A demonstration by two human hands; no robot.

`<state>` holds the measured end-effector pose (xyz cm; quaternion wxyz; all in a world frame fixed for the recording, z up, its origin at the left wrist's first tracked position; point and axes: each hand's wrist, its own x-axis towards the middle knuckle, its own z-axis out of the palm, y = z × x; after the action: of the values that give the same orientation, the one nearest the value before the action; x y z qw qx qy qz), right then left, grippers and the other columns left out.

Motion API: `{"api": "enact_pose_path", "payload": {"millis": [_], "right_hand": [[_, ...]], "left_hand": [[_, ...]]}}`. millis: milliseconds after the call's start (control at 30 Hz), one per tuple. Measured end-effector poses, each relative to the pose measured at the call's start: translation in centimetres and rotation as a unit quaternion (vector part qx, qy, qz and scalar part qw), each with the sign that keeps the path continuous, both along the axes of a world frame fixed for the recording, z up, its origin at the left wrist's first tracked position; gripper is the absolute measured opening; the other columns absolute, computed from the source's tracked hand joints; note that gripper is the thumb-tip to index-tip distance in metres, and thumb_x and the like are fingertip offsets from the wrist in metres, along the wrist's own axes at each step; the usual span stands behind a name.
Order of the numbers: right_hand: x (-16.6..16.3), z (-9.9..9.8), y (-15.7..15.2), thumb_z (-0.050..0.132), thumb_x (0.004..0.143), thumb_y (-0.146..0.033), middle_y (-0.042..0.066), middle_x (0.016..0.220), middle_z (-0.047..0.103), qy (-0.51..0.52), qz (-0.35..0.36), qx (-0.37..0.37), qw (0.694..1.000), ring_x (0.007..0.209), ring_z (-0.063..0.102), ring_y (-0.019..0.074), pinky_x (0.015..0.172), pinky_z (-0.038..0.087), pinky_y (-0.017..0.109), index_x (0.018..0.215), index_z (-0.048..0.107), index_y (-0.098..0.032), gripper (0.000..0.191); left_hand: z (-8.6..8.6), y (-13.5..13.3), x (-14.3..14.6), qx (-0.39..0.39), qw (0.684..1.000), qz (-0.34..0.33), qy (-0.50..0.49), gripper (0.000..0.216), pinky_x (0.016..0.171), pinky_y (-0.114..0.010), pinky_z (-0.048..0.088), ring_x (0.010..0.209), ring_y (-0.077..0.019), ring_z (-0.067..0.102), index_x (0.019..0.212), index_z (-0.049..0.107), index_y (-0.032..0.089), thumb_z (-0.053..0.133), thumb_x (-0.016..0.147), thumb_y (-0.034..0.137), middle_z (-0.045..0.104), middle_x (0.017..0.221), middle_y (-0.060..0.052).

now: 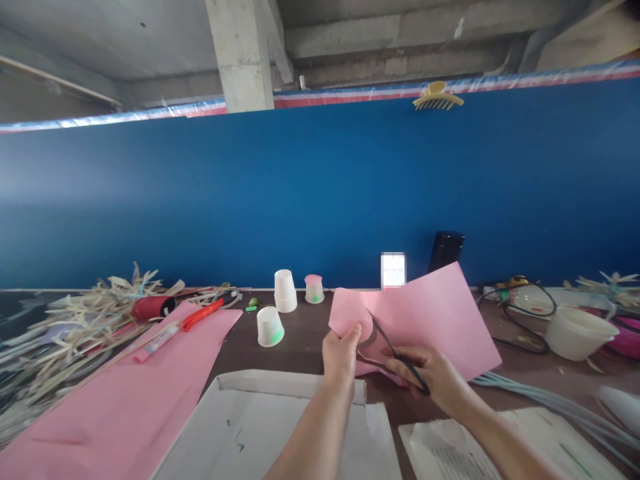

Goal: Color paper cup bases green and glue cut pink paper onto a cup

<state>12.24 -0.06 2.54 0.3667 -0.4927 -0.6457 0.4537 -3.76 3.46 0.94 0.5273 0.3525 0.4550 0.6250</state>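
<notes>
A blue partition [300,193] backs the dark counter [300,350] on my remote feed. Over the counter's middle, the left hand [343,357] pinches the pink paper [430,307] at its left part; the right hand [433,373] grips black scissors [406,364], a blade across the sheet. I'd worry that the wide right part could sag, skewing the cut, or that a slip nicks the nearby left thumb.

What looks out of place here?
The yellow claw clip sits on the top edge of the blue partition, well away from the scissors. At left, loose strips form a messy tangle beside a red tube, apparently tipped over.
</notes>
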Motion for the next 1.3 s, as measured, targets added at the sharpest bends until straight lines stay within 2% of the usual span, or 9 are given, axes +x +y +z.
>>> {"api": "enact_pose_path", "payload": {"millis": [200,600,900,1033,1200,1300], "right_hand": [[0.0,-0.1,-0.2,0.061,0.071,-0.056,-0.005,0.049,0.045,-0.004,-0.010,0.014,1.000,0.038,0.037,0.0063,0.042,0.024,0.022,0.072,0.064,-0.013,0.043],[0.1,0.2,-0.2,0.064,0.071,-0.048,-0.004,0.050,0.046,0.007,0.005,0.003,1.000,0.038,0.037,0.0052,0.040,0.022,0.021,0.068,0.062,-0.013,0.035],[0.1,0.6,-0.4,0.064,0.071,-0.051,-0.005,0.048,0.044,-0.001,0.005,0.007,1.000,0.038,0.036,0.0048,0.040,0.022,0.021,0.064,0.060,-0.013,0.039],[0.2,0.3,-0.3,0.062,0.073,-0.052,-0.004,0.051,0.046,0.001,0.003,-0.005,1.000,0.038,0.038,0.0056,0.041,0.025,0.021,0.075,0.064,-0.011,0.041],[0.8,-0.9,0.4,0.062,0.073,-0.052,-0.003,0.051,0.050,0.008,0.000,-0.012,1.000,0.039,0.042,0.0080,0.042,0.028,0.023,0.093,0.064,-0.010,0.047],[1.2,-1.5,0.8,0.061,0.076,-0.049,-0.004,0.048,0.049,0.012,0.013,0.003,1.000,0.040,0.042,0.0080,0.043,0.029,0.023,0.089,0.064,-0.011,0.040]], "left_hand": [[0.1,-0.1,0.0,0.009,1.000,-0.006,-0.014,0.043,0.073,-0.033,0.051,0.083,-0.0270,0.066,0.091,0.069,0.010,0.075,0.061,0.041,0.071,0.089,-0.014],[0.2,0.0,-0.1,0.009,1.000,-0.012,-0.024,0.043,0.069,-0.032,0.051,0.079,-0.0265,0.066,0.088,0.069,0.010,0.075,0.060,0.042,0.071,0.088,-0.015],[0.3,-0.2,0.0,0.019,0.999,-0.034,-0.038,0.044,0.072,-0.033,0.051,0.082,-0.0261,0.066,0.094,0.068,0.009,0.072,0.065,0.042,0.070,0.093,-0.015],[0.6,-0.4,-0.2,0.019,0.999,-0.032,-0.012,0.041,0.071,-0.032,0.051,0.081,-0.0257,0.066,0.091,0.069,0.009,0.072,0.065,0.041,0.070,0.090,-0.014],[0.7,-0.7,-0.2,0.011,0.997,-0.038,0.068,0.035,0.063,-0.031,0.049,0.071,-0.0242,0.065,0.081,0.070,0.010,0.069,0.066,0.042,0.071,0.078,-0.012],[0.8,-0.9,-0.2,0.016,0.993,-0.042,0.109,0.034,0.061,-0.030,0.048,0.070,-0.0241,0.065,0.075,0.070,0.011,0.067,0.068,0.044,0.071,0.075,-0.010]]}}
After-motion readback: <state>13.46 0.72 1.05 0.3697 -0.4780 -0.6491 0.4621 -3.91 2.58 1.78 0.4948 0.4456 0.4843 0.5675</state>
